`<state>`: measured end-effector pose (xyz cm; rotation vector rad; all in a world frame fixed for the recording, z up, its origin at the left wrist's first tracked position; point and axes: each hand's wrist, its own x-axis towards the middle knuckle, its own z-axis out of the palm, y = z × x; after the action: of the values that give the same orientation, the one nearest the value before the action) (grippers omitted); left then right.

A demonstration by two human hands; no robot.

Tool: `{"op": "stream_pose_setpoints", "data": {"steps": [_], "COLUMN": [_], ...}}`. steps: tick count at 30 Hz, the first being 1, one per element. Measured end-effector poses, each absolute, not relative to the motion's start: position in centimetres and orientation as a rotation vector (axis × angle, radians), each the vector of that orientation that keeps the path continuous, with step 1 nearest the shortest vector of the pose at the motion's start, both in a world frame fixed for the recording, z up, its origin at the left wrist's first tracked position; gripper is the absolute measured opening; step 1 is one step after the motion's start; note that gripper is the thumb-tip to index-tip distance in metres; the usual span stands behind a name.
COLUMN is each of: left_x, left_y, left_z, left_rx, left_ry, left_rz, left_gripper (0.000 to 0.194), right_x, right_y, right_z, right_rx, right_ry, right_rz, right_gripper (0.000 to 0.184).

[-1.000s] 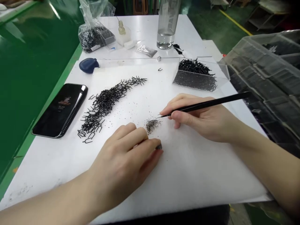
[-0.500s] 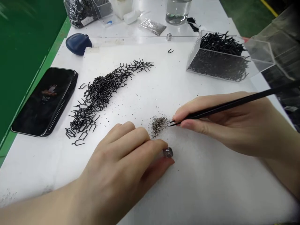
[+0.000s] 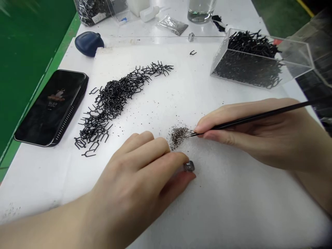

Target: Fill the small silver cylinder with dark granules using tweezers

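Observation:
My left hand [image 3: 145,173] pinches a small, shiny grey block [image 3: 189,166] between thumb and forefinger; the fingers hide part of it. In my right hand [image 3: 259,133] are black tweezers [image 3: 246,119], held like a pen and pointing left. Their tips touch the right edge of a little heap of tiny brownish, metallic pieces [image 3: 178,136]. Whether a piece sits between the tips is too small to tell. Beyond my left hand, a long pile of black Y-shaped parts [image 3: 116,93] lies on the white sheet [image 3: 207,207].
A clear box [image 3: 261,67] of black parts lies at the back right. A phone [image 3: 52,107] and a dark blue case [image 3: 89,43] are on the left. Along the back are a glass of liquid [image 3: 201,12], a small plastic bag [image 3: 173,25] and a tiny clear cube [image 3: 191,37].
The tweezers' tips, apart before, now lie close together at the heap. My view has shifted a little, so everything sits slightly further right and higher. My left hand keeps its pinch.

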<state>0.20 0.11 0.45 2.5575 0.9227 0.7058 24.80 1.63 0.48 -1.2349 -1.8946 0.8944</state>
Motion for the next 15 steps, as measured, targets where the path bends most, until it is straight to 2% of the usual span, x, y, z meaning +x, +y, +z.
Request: {"op": "stream_pose_setpoints", "data": {"steps": [6, 15], "left_x": [0.25, 0.13], "left_y": [0.15, 0.09], "left_z": [0.45, 0.80], "left_rx": [2.542, 2.541], "left_ry": [0.935, 0.985], "left_rz": [0.694, 0.685], "left_gripper": [0.007, 0.004], "right_x": [24.71, 25.52], "right_y": [1.76, 1.53], "right_z": [0.30, 0.98], "right_rx": [-1.253, -1.166], "right_ry": [-1.890, -1.867], "right_rz": [0.879, 1.027], "right_gripper": [0.014, 0.009]}}
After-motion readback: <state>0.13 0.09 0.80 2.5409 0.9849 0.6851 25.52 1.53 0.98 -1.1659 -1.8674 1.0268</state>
